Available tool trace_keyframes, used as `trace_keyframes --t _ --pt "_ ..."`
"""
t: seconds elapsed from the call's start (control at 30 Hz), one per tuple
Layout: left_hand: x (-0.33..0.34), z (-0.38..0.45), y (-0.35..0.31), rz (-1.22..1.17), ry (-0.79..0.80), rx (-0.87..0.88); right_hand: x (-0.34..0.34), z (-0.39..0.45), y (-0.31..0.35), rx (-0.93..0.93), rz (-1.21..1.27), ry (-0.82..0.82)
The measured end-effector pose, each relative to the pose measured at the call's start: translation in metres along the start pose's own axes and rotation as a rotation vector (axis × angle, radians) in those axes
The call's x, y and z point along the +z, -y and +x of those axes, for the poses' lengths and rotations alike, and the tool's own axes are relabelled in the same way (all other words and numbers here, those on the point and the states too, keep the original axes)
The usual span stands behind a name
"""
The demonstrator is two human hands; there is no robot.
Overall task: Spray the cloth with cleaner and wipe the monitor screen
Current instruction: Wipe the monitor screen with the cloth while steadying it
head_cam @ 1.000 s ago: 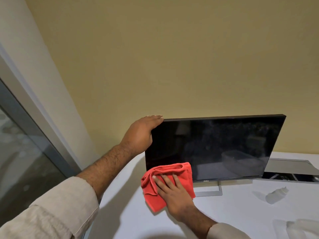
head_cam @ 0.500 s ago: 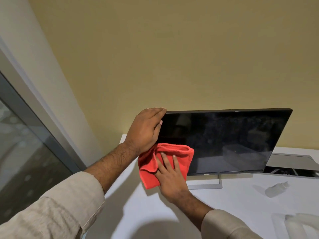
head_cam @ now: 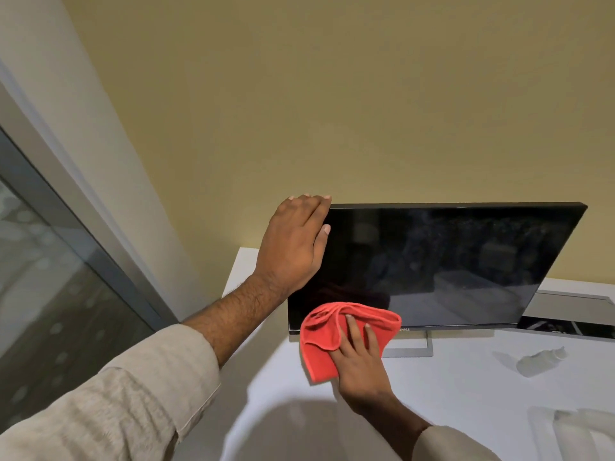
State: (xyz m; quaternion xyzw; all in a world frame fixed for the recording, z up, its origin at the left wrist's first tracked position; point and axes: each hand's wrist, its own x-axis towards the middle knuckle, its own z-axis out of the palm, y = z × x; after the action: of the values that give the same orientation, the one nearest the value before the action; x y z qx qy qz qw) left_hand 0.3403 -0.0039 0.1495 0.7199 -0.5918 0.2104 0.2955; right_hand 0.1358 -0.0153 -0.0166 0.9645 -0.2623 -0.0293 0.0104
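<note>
A black monitor (head_cam: 449,261) stands on a white table (head_cam: 432,394), its screen dark and smudged. My left hand (head_cam: 293,241) grips its top-left corner, fingers over the top edge and thumb on the front. My right hand (head_cam: 359,361) presses a red cloth (head_cam: 319,337) against the screen's lower-left part with straight fingers. The cloth hangs down over the bottom bezel. A small translucent spray bottle (head_cam: 539,361) lies on its side on the table to the right, away from both hands.
A flat grey and dark device (head_cam: 572,314) lies behind the monitor's right end. A blurred white object (head_cam: 582,430) sits at the bottom right. A window with a grey frame (head_cam: 50,261) runs along the left, and a yellow wall rises behind the table.
My right hand slid the cloth up along the screen's left side, then back down to the bottom edge, a little further right. My left hand stayed on the top-left corner.
</note>
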Motion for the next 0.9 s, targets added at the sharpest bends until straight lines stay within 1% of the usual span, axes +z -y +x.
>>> trace_keyframes --t 0.27,0.37,0.5,0.67,0.77,0.9 --pt "0.012 -0.003 -0.003 0.060 -0.081 -0.017 -0.010 0.024 0.045 -0.096 -0.085 0.027" --pt "0.018 -0.007 -0.002 0.086 -0.102 -0.021 0.000 0.020 0.039 -0.107 -0.114 -0.028" --pt "0.026 -0.006 -0.004 0.079 -0.134 -0.048 0.010 0.005 0.014 -0.062 -0.182 -0.110" --pt "0.028 -0.006 -0.002 0.083 -0.143 -0.041 0.007 0.000 -0.007 0.001 -0.089 -0.103" --pt "0.027 -0.005 -0.004 0.085 -0.145 -0.048 0.003 0.008 0.001 -0.049 -0.053 -0.157" --pt "0.027 -0.005 -0.005 0.089 -0.141 -0.056 0.002 0.025 0.029 -0.139 -0.048 -0.253"
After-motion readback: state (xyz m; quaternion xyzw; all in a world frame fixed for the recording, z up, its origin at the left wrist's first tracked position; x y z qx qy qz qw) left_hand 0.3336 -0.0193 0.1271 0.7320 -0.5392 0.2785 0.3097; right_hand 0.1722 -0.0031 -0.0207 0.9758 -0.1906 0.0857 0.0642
